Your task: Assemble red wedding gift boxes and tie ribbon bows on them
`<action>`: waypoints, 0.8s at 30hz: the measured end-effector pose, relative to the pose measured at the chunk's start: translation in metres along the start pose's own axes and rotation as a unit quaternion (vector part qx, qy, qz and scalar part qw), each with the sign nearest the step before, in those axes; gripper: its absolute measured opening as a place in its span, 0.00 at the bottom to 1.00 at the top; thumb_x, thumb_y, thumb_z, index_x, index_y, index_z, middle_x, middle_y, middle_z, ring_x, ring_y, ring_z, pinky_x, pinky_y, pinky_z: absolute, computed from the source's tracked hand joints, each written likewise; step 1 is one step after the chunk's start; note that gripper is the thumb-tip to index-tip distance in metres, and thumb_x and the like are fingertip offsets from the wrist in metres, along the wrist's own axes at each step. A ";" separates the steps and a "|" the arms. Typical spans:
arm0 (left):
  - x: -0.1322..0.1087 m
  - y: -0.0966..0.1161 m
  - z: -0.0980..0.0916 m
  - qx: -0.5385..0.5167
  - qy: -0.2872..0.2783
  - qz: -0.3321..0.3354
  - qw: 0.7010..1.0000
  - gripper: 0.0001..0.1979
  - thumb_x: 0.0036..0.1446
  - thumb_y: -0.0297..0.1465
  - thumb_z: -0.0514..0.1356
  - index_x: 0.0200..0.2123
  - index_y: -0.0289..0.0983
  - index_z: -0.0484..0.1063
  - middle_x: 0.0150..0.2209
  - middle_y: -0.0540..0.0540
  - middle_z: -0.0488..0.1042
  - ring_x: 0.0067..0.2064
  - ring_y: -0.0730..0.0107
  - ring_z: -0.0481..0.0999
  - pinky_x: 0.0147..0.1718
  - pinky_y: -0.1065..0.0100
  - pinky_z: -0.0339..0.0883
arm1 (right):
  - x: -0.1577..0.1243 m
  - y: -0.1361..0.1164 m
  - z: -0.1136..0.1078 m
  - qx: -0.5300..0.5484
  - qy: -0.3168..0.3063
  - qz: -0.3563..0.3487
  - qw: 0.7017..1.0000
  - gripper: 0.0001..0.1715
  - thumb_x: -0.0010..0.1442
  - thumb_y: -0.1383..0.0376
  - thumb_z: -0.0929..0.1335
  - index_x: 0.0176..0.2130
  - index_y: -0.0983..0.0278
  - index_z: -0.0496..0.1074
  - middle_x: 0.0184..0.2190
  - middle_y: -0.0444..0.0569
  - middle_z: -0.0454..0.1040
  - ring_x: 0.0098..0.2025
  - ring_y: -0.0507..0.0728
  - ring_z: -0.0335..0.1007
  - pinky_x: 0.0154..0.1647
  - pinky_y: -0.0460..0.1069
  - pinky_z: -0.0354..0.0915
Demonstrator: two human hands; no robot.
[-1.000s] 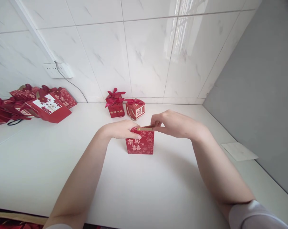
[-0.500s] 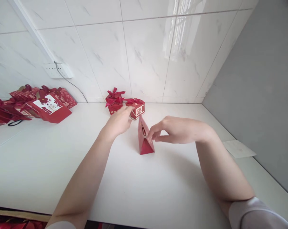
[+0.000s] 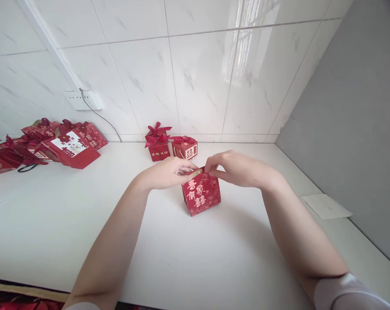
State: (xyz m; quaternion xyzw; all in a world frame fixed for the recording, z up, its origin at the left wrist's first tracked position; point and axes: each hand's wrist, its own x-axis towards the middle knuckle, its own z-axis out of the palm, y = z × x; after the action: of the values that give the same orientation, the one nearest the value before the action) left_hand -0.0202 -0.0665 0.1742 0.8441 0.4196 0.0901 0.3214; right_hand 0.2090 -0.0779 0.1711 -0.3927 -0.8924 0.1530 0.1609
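Observation:
A red gift box (image 3: 202,196) with pale Chinese characters stands upright on the white table, its broad printed face turned toward me. Its narrow top edge carries a gold strip. My left hand (image 3: 172,172) pinches the top edge at the left, thumb in front and fingers behind. At the right end of that edge, my right hand (image 3: 229,168) closes its fingertips on the box. Just behind stand a red box with a bow and a white label (image 3: 189,149) and, to its left, taller red boxes with ribbon bows (image 3: 158,148).
Several red gift boxes (image 3: 74,148) lie heaped at the table's left. Behind them a cable hangs from a wall socket (image 3: 83,100). A white sheet (image 3: 326,206) lies by the grey partition (image 3: 353,107) on the right. The tiled wall bounds the back.
The gift box has turned from its narrow side to its broad printed face. My left hand has come from the boxes behind onto its top edge, and my right hand has moved up there too.

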 end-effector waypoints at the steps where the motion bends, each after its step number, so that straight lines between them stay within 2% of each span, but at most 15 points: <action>1: -0.001 -0.002 -0.002 0.004 0.006 -0.001 1.000 0.18 0.59 0.39 0.56 0.52 0.42 0.71 0.51 0.46 0.75 0.52 0.61 0.73 0.47 0.66 0.66 | 0.001 0.000 0.001 -0.001 0.031 -0.014 0.999 0.11 0.60 0.71 0.64 0.37 0.60 0.75 0.35 0.46 0.76 0.33 0.54 0.70 0.30 0.48 0.61; 4: -0.002 -0.005 -0.007 0.032 0.014 -0.011 0.999 0.17 0.58 0.37 0.57 0.50 0.41 0.72 0.51 0.46 0.75 0.51 0.61 0.74 0.43 0.67 0.66 | 0.005 0.000 0.003 0.001 0.091 -0.057 0.994 0.12 0.58 0.72 0.66 0.40 0.60 0.74 0.41 0.46 0.74 0.39 0.55 0.69 0.32 0.47 0.61; 7: -0.002 -0.003 -0.010 0.073 -0.001 -0.015 0.997 0.14 0.55 0.37 0.59 0.44 0.40 0.75 0.45 0.47 0.77 0.43 0.63 0.75 0.37 0.68 0.65 | 0.007 0.001 0.005 0.003 0.072 -0.079 0.994 0.14 0.58 0.73 0.65 0.42 0.59 0.74 0.43 0.46 0.73 0.39 0.55 0.69 0.32 0.47 0.61; 10: -0.002 -0.003 -0.012 0.110 -0.023 -0.018 0.993 0.12 0.56 0.39 0.58 0.38 0.39 0.76 0.34 0.48 0.76 0.33 0.67 0.72 0.29 0.69 0.60 | 0.007 0.000 0.005 0.002 0.045 -0.099 0.994 0.14 0.59 0.74 0.64 0.41 0.60 0.75 0.40 0.46 0.75 0.36 0.53 0.70 0.32 0.47 0.61; 12: -0.003 -0.005 -0.015 0.122 -0.032 -0.017 0.992 0.13 0.58 0.39 0.56 0.37 0.38 0.76 0.32 0.49 0.75 0.31 0.68 0.71 0.27 0.69 0.57 | 0.006 -0.002 0.004 0.008 0.040 -0.110 0.993 0.13 0.61 0.72 0.64 0.41 0.60 0.75 0.39 0.46 0.76 0.35 0.53 0.70 0.32 0.48 0.61; 17: -0.007 -0.007 -0.020 0.113 -0.044 -0.013 0.993 0.13 0.59 0.37 0.55 0.42 0.40 0.76 0.38 0.48 0.77 0.37 0.67 0.73 0.32 0.69 0.61 | 0.005 -0.005 0.002 0.022 0.020 -0.133 0.991 0.13 0.62 0.70 0.65 0.43 0.59 0.76 0.41 0.46 0.77 0.37 0.54 0.71 0.34 0.48 0.63; 24: -0.014 -0.006 -0.026 0.012 -0.057 -0.024 0.998 0.15 0.55 0.38 0.59 0.45 0.41 0.77 0.44 0.47 0.78 0.45 0.64 0.76 0.42 0.68 0.66 | 0.006 -0.003 0.004 0.007 0.010 -0.129 0.992 0.16 0.61 0.73 0.64 0.44 0.59 0.76 0.41 0.47 0.78 0.38 0.54 0.73 0.36 0.48 0.65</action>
State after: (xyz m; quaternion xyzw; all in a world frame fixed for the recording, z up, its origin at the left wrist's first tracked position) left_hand -0.0436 -0.0621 0.1921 0.8413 0.4220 0.0290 0.3365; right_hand 0.2020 -0.0755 0.1699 -0.2745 -0.9330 0.1330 0.1909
